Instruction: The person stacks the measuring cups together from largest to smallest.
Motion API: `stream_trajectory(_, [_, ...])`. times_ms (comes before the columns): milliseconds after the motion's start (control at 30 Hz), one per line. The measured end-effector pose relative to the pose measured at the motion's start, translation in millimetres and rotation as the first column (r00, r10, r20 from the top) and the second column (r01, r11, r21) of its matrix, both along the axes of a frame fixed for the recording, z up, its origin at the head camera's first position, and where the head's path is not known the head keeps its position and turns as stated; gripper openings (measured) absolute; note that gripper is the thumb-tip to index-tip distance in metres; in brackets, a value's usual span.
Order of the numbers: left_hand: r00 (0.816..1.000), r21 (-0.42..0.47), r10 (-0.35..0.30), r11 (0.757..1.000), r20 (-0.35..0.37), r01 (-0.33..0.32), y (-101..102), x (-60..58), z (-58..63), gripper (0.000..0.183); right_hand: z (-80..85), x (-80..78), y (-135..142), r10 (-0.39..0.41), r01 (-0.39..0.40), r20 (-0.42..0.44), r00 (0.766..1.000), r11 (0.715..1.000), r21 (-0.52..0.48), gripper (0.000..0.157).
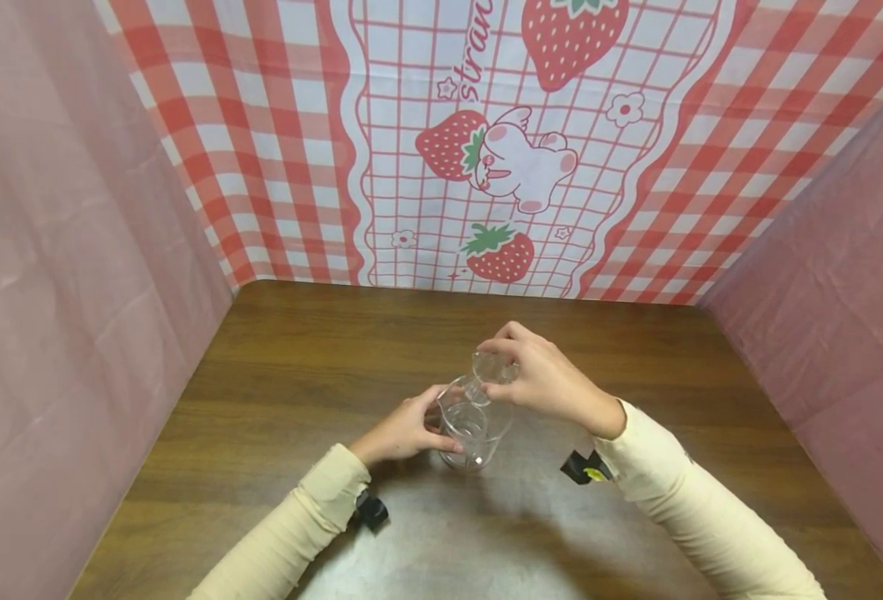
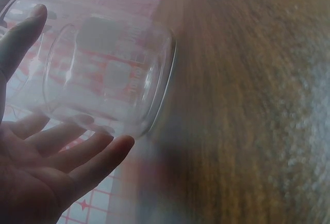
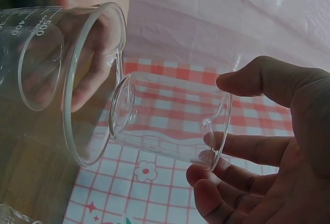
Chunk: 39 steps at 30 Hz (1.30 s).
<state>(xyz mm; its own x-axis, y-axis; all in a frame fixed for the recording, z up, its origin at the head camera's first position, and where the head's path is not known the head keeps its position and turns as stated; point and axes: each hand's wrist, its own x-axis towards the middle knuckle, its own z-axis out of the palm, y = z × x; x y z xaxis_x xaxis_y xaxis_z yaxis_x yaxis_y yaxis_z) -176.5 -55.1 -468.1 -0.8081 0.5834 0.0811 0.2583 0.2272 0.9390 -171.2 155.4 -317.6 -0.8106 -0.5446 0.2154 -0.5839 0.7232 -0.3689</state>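
A large clear glass beaker (image 1: 498,429) with white graduations stands on the table, and my left hand (image 1: 406,429) holds its side between thumb and fingers. Inside it sits a smaller glass beaker (image 2: 103,74), seen through the wall. My right hand (image 1: 550,379) pinches a second small beaker (image 3: 170,121) by its rim, thumb on one side and fingers on the other. That small beaker is tilted, its base right at the large beaker's mouth; whether the two touch I cannot tell.
The brown wooden table (image 1: 321,333) ends at a red-checked strawberry cloth (image 1: 291,167) behind. Pink curtains (image 1: 74,292) hang on both sides. A piece of clear glass (image 3: 15,216) shows in the right wrist view's lower left corner.
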Motion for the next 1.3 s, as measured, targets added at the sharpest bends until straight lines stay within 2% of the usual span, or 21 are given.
stream_trajectory(667, [1.0,-0.003,0.005,1.0,0.011,-0.005,-0.4,-0.2,-1.8,0.076,-10.8,-0.7,-5.0,0.076,-0.077,0.022,0.997,0.996,0.045,0.044])
stream_trajectory(1033, [1.0,-0.049,0.026,0.998,-0.009,-0.026,-0.9,0.3,-2.9,0.082,-17.7,-0.7,-8.1,0.117,-0.118,0.01,0.993,0.989,0.087,0.044])
stream_trajectory(1300, [0.999,-0.039,0.012,0.999,-0.035,-0.014,-1.6,0.1,-3.0,0.084,-26.6,-2.3,-10.0,0.143,-0.144,0.014,0.99,0.984,0.108,0.046])
